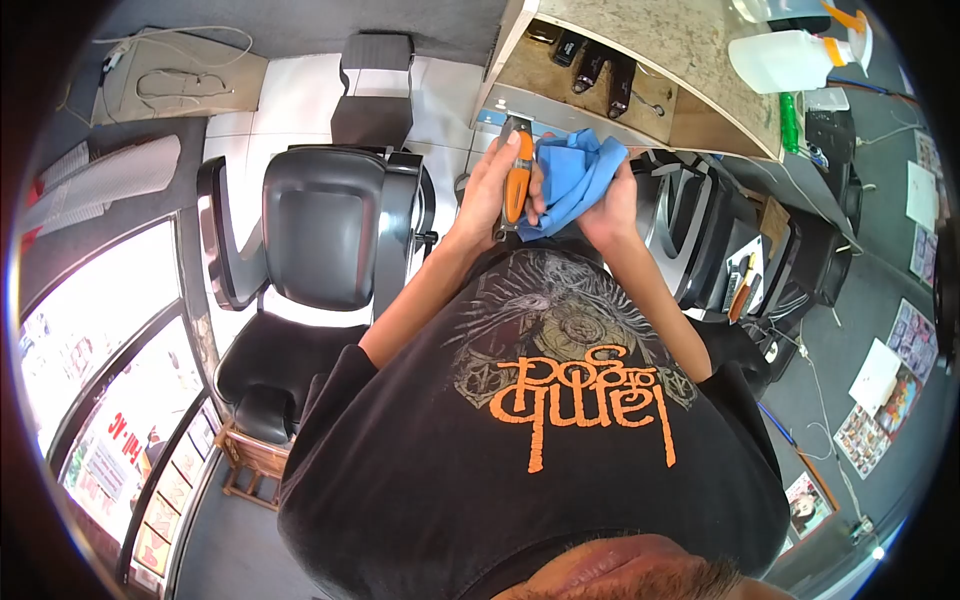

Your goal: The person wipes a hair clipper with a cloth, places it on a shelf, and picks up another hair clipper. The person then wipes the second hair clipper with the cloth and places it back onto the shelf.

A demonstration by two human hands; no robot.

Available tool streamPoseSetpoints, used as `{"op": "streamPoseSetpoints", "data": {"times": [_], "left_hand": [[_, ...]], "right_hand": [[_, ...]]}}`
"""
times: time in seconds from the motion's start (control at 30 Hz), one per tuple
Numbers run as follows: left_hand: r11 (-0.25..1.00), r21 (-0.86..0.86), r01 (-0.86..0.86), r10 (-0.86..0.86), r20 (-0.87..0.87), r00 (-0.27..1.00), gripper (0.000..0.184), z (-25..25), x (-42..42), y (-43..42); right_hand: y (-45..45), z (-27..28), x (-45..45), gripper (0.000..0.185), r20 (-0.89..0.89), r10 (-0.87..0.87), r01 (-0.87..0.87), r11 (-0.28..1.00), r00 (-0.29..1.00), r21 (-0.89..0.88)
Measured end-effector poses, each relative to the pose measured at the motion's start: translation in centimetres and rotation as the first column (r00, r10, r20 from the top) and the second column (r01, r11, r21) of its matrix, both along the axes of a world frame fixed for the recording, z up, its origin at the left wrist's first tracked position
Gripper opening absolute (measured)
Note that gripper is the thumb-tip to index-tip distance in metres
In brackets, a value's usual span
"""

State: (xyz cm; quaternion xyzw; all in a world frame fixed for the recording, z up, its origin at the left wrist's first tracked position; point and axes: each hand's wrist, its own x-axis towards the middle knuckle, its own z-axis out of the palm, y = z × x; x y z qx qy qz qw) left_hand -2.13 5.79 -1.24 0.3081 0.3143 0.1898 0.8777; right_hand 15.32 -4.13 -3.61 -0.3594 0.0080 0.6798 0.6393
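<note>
An orange and black hair clipper (517, 180) stands roughly upright in my left hand (485, 192), its blade end pointing away from me. My right hand (612, 205) holds a crumpled blue cloth (575, 178) just to the right of the clipper. The cloth lies close against the clipper's side, and fingertips show between the two. Both hands are in front of my chest, beside the edge of a wooden shelf unit (690, 55).
Several black clippers (592, 70) lie in the shelf compartment. A spray bottle (785, 62) and a green bottle (789, 122) are at the upper right. A black barber chair (322, 228) stands at the left. Tools lie on a white sheet (745, 272) at the right.
</note>
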Motion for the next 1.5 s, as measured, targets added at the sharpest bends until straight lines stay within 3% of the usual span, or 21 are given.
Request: {"op": "streamPoseSetpoints", "data": {"times": [0.1,0.13,0.23,0.33,0.43,0.5,0.57,0.6,0.7,0.73,0.83,0.9,0.97,1.0,1.13,1.33,1.5], "left_hand": [[0.994,-0.05,-0.097,0.097,0.016,0.995,0.057,0.2,1.2,0.0],[0.996,-0.081,-0.035,0.036,0.01,0.999,0.06,0.1,1.0,0.4],[1.0,-0.002,0.015,-0.015,0.037,0.999,0.059,-0.2,2.1,0.4],[0.997,0.076,-0.013,0.02,-0.092,0.996,0.056,1.1,4.1,-0.9],[0.933,0.361,0.007,0.095,-0.263,0.96,0.049,4.1,6.5,-2.7],[0.761,0.645,0.068,0.139,-0.264,0.954,0.041,3.7,7.6,-3.4],[0.467,0.875,0.127,0.214,-0.251,0.944,0.038,3.7,8.9,-4.5],[0.528,0.808,0.262,0.149,-0.392,0.908,0.035,5.7,9.6,-5.5],[0.551,0.732,0.401,0.097,-0.533,0.841,0.035,6.6,11.4,-6.9],[0.522,0.8,0.296,0.131,-0.419,0.899,0.036,5.6,12.0,-7.3],[0.585,0.795,0.159,0.158,-0.304,0.94,0.037,5.3,13.5,-9.1],[0.626,0.768,0.132,0.162,-0.293,0.942,0.039,4.5,14.2,-9.4],[0.72,0.692,0.056,0.212,-0.296,0.931,0.04,4.6,14.7,-9.8],[0.817,0.577,0.014,0.171,-0.264,0.949,0.042,6.1,14.8,-10.9],[0.879,0.475,-0.041,0.188,-0.267,0.945,0.039,9.0,15.2,-12.7],[0.916,0.386,-0.114,0.16,-0.09,0.983,0.034,8.4,14.8,-14.4],[0.924,0.375,-0.079,0.095,-0.024,0.995,0.038,6.7,14.7,-14.6]], "right_hand": [[0.0,2.4,0.2,0.073,0.005,-0.132,0.133,0.991,0.991,-0.028],[0.1,3.6,0.0,0.073,0.009,-0.221,0.221,0.972,0.975,-0.082],[-0.8,3.3,0.9,0.072,-0.079,-0.233,0.233,0.972,0.969,-0.006],[-1.7,4.2,2.8,0.073,-0.181,-0.18,0.197,0.977,0.967,0.08],[-2.0,5.2,4.4,0.074,-0.139,-0.168,0.19,0.968,0.976,0.166],[-2.7,5.1,5.0,0.076,-0.041,-0.146,0.15,0.977,0.988,0.149],[-2.3,4.4,4.8,0.075,0.077,-0.16,0.157,0.987,0.984,0.044],[-2.6,5.3,4.5,0.065,0.236,-0.129,0.112,0.99,0.963,0.085],[-3.6,6.3,6.0,0.048,0.517,-0.002,0.024,0.999,0.856,-0.036],[-3.9,6.2,6.4,0.037,0.574,-0.055,0.095,0.995,0.817,-0.04],[-5.9,6.3,7.5,0.035,0.587,-0.174,0.221,0.975,0.791,-0.009],[-7.2,6.7,8.1,0.041,0.307,-0.281,0.299,0.954,0.909,-0.012],[-8.3,6.7,9.1,0.05,-0.008,-0.348,0.347,0.937,0.938,-0.044],[-8.8,5.0,10.2,0.064,0.017,-0.295,0.294,0.955,0.955,0.027],[-10.0,5.0,12.4,0.077,-0.123,-0.178,0.204,0.947,0.976,0.247],[-11.7,7.7,12.3,0.068,0.055,-0.162,0.153,0.978,0.985,0.141],[-12.7,6.4,11.5,0.064,0.02,-0.25,0.247,0.963,0.968,0.109]]}}
